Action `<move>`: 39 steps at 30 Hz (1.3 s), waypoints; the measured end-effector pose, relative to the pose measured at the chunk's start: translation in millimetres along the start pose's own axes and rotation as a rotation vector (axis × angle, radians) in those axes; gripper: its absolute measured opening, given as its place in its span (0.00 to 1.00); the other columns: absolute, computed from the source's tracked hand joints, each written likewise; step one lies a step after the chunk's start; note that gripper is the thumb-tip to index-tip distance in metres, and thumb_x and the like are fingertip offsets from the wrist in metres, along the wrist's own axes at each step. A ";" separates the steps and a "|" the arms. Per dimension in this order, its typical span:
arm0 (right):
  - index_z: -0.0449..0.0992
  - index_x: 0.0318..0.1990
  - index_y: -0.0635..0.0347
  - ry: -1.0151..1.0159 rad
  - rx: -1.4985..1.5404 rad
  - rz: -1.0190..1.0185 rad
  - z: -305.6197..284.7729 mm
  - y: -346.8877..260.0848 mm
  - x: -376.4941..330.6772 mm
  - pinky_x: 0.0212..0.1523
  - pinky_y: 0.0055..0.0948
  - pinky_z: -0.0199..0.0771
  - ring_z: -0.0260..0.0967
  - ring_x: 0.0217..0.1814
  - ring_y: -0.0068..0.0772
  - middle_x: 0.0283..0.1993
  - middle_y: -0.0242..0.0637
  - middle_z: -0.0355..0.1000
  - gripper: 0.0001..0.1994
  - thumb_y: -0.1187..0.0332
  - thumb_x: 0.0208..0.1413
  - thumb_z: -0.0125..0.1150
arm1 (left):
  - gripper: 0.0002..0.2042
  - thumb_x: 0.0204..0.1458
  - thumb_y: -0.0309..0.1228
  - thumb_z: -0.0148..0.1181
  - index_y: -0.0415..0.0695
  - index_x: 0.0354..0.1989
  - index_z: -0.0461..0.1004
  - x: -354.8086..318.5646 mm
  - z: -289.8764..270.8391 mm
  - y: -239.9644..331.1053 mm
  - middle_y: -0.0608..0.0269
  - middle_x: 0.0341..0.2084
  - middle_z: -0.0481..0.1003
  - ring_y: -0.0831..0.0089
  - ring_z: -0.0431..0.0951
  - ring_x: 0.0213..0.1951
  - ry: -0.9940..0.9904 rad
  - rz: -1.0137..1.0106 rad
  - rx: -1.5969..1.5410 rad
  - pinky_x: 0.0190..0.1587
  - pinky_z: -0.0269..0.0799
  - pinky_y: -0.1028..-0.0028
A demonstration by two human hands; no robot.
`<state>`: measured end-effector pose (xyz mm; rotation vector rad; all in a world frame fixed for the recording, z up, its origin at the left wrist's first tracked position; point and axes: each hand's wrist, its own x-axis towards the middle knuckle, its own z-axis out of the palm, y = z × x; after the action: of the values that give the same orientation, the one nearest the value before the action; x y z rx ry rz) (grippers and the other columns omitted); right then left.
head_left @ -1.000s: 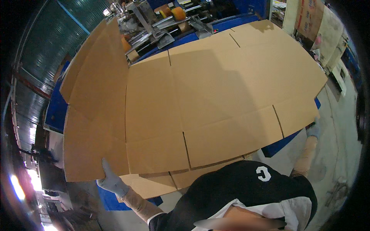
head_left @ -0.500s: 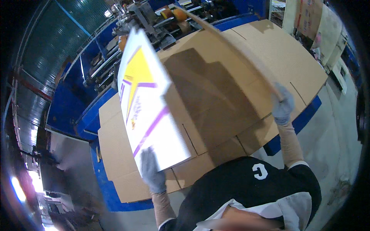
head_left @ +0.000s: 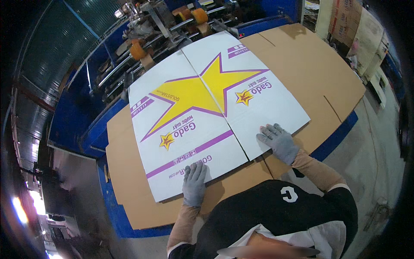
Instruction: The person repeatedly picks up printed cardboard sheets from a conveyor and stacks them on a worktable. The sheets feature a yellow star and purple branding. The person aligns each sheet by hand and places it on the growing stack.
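Note:
A folded cardboard box [head_left: 215, 131] lies flat in front of me, its white outer face up, printed with a large yellow star and purple bands. A seam between two panels runs down its middle. My left hand [head_left: 195, 183], in a grey glove, rests with fingers stretched out on the near left part of the box. On the near right part, my gloved right hand [head_left: 279, 143] lies flat with fingers spread. Beneath the box is a large unfolded brown cardboard sheet [head_left: 317, 64], showing around its sides.
Beyond the box stands a machine with metal shafts and orange rollers [head_left: 199, 16]. The sheet lies on a blue table [head_left: 116, 207] whose rim shows at left and right. Brown and pale panels [head_left: 345, 26] stand at the far right. Grey floor [head_left: 366, 142] lies beyond the table.
The box's two raised panels have come down together, the right one folding leftward over, hiding the brown inside. My right hand has moved left and now lies flat on the white face.

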<state>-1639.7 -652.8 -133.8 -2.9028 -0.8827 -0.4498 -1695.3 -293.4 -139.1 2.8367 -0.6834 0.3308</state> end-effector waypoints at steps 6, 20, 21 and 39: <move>0.70 0.55 0.50 -0.002 -0.016 0.013 6.0 1.6 -7.3 0.63 0.47 0.60 0.63 0.62 0.45 0.61 0.42 0.65 0.24 0.73 0.46 0.52 | 0.21 0.46 0.21 0.48 0.42 0.52 0.70 0.1 10.1 -6.8 0.55 0.57 0.68 0.56 0.66 0.59 0.037 0.012 0.031 0.64 0.55 0.55; 0.68 0.58 0.45 0.166 0.051 0.077 55.0 15.0 15.5 0.63 0.41 0.61 0.63 0.62 0.49 0.62 0.42 0.64 0.24 0.73 0.50 0.50 | 0.25 0.50 0.30 0.55 0.43 0.59 0.64 -9.1 -0.9 5.8 0.54 0.58 0.66 0.55 0.62 0.61 -0.030 -0.289 0.329 0.63 0.55 0.55; 0.68 0.58 0.45 0.170 0.095 0.091 57.9 19.4 19.7 0.63 0.41 0.60 0.63 0.62 0.49 0.62 0.42 0.64 0.23 0.72 0.52 0.49 | 0.24 0.50 0.30 0.55 0.42 0.58 0.64 -24.2 -3.3 14.3 0.54 0.57 0.67 0.55 0.62 0.61 0.092 -0.223 0.308 0.63 0.55 0.54; 0.73 0.45 0.59 0.332 0.048 0.465 21.6 -24.2 -278.4 0.60 0.42 0.63 0.62 0.60 0.52 0.58 0.49 0.66 0.12 0.70 0.53 0.50 | 0.36 0.51 0.48 0.59 0.28 0.58 0.61 -491.5 -23.3 137.4 0.38 0.55 0.66 0.48 0.67 0.56 0.711 -1.822 0.086 0.57 0.64 0.62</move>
<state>-1867.9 -777.8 -237.9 -2.7416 -0.1631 -0.8095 -2190.0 -200.0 -226.0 1.9368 1.8322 0.7962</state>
